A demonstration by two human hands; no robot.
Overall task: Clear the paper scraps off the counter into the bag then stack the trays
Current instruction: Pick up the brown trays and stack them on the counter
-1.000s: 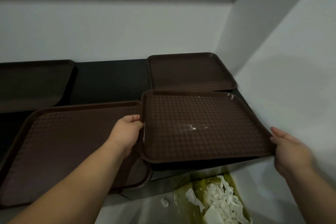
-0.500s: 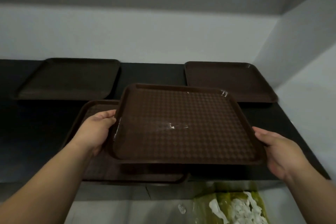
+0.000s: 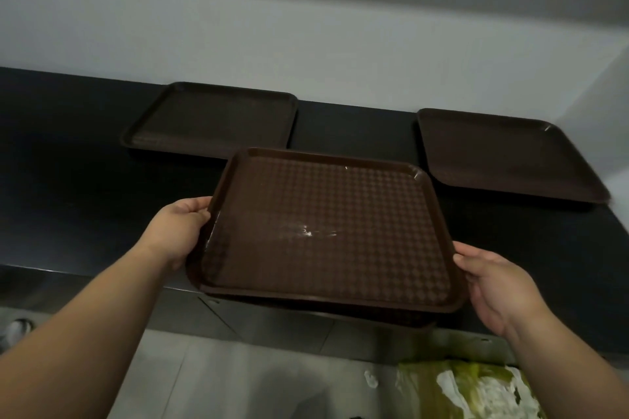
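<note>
Held tray: a brown tray (image 3: 326, 231) is gripped at both side rims, the left hand (image 3: 177, 231) clamped on its left edge, the right hand (image 3: 493, 286) clamped on its right edge.
Just changed: a second ago this tray was being lifted near the right wall; it has now been carried leftward and brought over the lower tray (image 3: 391, 318), whose front edge is glimpsed beneath it.
Contact: the two trays are seen nearly aligned; whether the upper one is already seated or just above cannot be told.
Hands: well apart, one at each side of the tray, fingers curled under the rims, thumbs on top.
Back-left tray (image 3: 211, 119): flat on the dark worktop (image 3: 68, 163), untouched, just behind the held one.
Back-right tray (image 3: 510, 156): flat near the corner, well apart from the stack.
Scraps: white paper is seen gathered in the yellow-green bag (image 3: 476, 388) on the floor; one small scrap (image 3: 371, 379) lies beside it. None is seen on the worktop.
Task reading: clearing is judged done; stacking is judged under way, first pair almost made, two trays left to be added.
Next call: the held tray should be squared to the lower rim before release, as a skewed set-down could leave it overhanging the worktop edge.
</note>
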